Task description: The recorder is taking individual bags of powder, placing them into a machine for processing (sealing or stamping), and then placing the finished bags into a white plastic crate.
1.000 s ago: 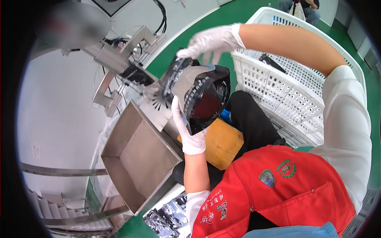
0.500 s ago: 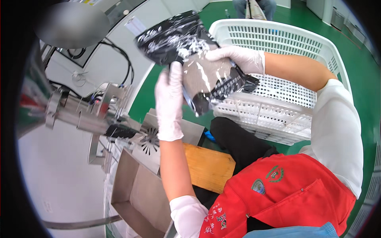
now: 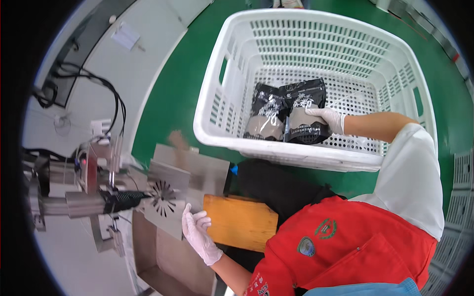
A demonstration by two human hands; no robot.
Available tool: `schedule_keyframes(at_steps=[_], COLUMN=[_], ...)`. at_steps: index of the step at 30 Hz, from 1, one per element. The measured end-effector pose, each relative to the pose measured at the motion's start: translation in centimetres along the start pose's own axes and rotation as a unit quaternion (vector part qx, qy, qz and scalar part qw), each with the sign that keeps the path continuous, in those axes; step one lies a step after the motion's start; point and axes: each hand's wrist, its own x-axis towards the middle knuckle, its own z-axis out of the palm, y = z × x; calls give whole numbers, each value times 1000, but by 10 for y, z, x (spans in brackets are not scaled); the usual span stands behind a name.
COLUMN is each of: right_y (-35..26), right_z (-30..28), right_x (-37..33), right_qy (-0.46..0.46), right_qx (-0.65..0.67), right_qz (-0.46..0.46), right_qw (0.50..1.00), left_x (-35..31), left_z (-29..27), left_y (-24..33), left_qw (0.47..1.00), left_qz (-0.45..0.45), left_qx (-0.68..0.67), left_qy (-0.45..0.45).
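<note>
Gloved hands well apart. Right hand (image 3: 330,120) reaches inside the white basket (image 3: 232,141), clamped on the right edge of a black pouch (image 3: 305,120), thumb over its pale window, other fingers mostly hidden. Left hand (image 3: 200,236) empty, fingers loosely curled, outside the basket off its near left corner, by a slotted metal plate (image 3: 173,192); cannot tell if they touch. Held pouch sits left of the basket's middle, close to its near wall. Second pouch (image 3: 267,118) just to its left, edges seemingly meeting.

Handling, judged by eye: film glossy, likely slick under gloves; filled part plump, probably soft, with some heft; flat top limp. Best hold: broad, around the filled body, not by the floppy top alone; puncture the likelier harm.
</note>
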Motion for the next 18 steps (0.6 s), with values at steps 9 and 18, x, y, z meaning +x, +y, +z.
schedule_keyframes(at_steps=[9,18], right_y=[-12,-45], right_z=[-57,228], right_x=[31,-174], right_qy=[-14,-217], right_qx=[-694,-516], right_qz=[-50,-509], right_qw=[718,654], left_x=[-41,-85], left_z=[-67,-110], left_y=[-111,-124], left_qw=[973,953], left_qz=[-50,-14], left_qx=[-31,-34], left_qy=[222,300])
